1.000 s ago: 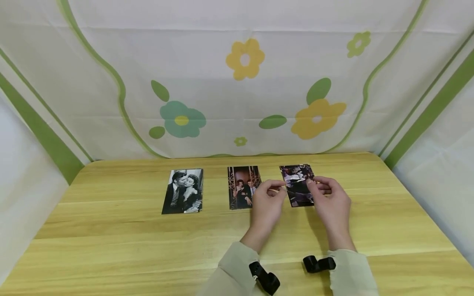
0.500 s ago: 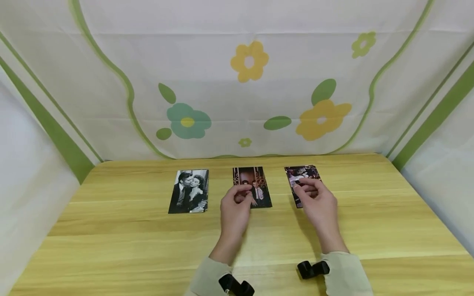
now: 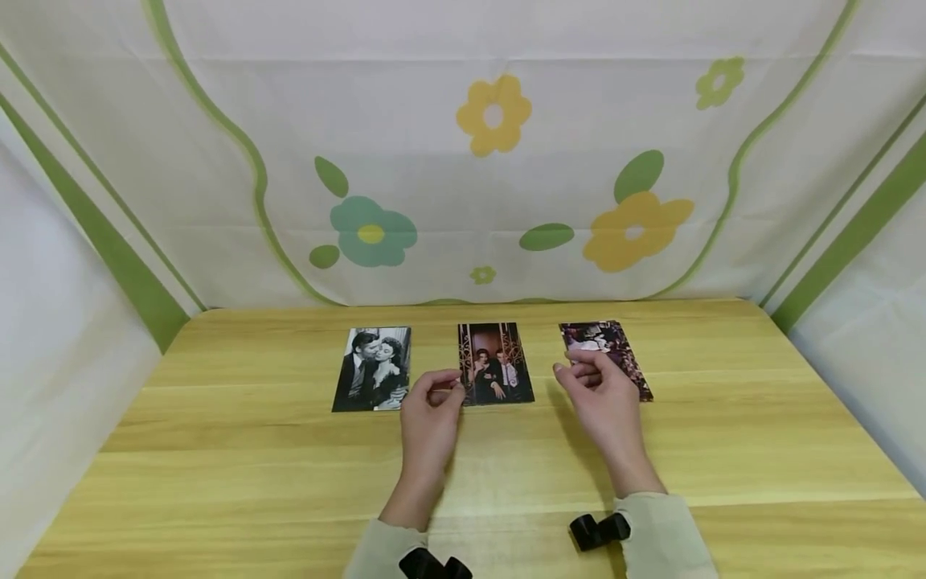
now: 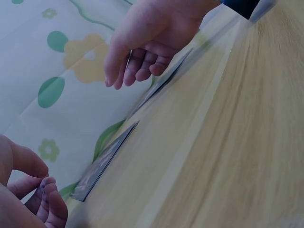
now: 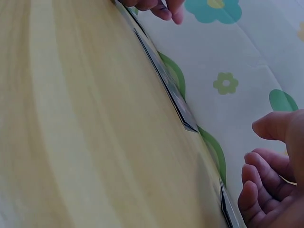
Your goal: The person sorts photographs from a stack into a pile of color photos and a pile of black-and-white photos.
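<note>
Three photo cards, seemingly small stacks, lie in a row on the wooden table. A black-and-white photo of a couple (image 3: 372,370) is at the left. The colour photo of two people before an ornate gate (image 3: 499,362) is in the middle. Partly behind my right hand (image 3: 606,414) lies a dark, busy photo (image 3: 629,358). My left hand (image 3: 430,426) hovers at the middle photo's left edge, fingers loosely curled, holding nothing; whether it touches the card I cannot tell. In the right wrist view, the right thumb (image 5: 273,126) stands apart from the loosely bent fingers, nothing between.
The wooden table (image 3: 239,482) runs back to a white cloth with printed flowers (image 3: 499,193). More cloth stands at both sides. Black wrist devices (image 3: 599,531) sit at the cuffs.
My left hand has moved left, from the middle photo's right side to its left edge. My right hand has drawn left from the right photo, uncovering its right side. The view has shifted slightly.
</note>
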Action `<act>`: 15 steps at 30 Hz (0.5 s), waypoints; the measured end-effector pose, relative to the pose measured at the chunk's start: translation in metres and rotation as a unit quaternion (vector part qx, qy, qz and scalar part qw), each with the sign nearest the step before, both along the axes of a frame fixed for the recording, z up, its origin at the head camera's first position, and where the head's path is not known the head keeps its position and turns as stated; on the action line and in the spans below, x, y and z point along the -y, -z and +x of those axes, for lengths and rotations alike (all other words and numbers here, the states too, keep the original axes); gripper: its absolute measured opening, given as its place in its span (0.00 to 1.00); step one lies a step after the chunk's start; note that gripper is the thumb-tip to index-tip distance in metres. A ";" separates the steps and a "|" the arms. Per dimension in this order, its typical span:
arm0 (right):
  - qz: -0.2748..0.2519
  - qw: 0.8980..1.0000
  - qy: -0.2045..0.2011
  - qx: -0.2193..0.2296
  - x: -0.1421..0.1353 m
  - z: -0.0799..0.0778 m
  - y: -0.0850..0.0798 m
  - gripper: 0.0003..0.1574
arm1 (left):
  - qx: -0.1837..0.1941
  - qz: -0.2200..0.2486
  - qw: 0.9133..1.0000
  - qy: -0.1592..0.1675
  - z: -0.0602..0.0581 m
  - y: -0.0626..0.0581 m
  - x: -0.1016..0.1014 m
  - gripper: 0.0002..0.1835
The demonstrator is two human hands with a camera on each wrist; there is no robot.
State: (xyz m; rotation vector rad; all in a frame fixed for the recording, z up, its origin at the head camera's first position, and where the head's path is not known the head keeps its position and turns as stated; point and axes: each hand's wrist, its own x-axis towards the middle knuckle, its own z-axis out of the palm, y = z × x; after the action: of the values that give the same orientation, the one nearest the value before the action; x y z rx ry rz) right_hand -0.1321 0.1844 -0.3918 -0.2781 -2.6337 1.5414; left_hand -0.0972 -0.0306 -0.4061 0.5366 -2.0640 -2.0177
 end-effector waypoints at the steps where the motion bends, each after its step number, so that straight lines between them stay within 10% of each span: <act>1: -0.001 1.000 -0.001 0.000 0.000 0.000 0.000 0.26 | -0.001 -0.002 1.000 0.001 0.000 0.000 0.000 0.11; 15: -0.009 1.000 -0.010 -0.015 0.005 -0.002 0.006 0.23 | -0.026 -0.075 0.997 -0.010 -0.004 0.007 0.004 0.11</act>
State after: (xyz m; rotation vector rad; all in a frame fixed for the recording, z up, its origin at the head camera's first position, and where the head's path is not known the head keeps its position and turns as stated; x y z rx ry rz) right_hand -0.1336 0.1793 -0.3976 -0.2303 -2.6098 1.5621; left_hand -0.1011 -0.0342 -0.4128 0.4690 -2.1477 -1.8269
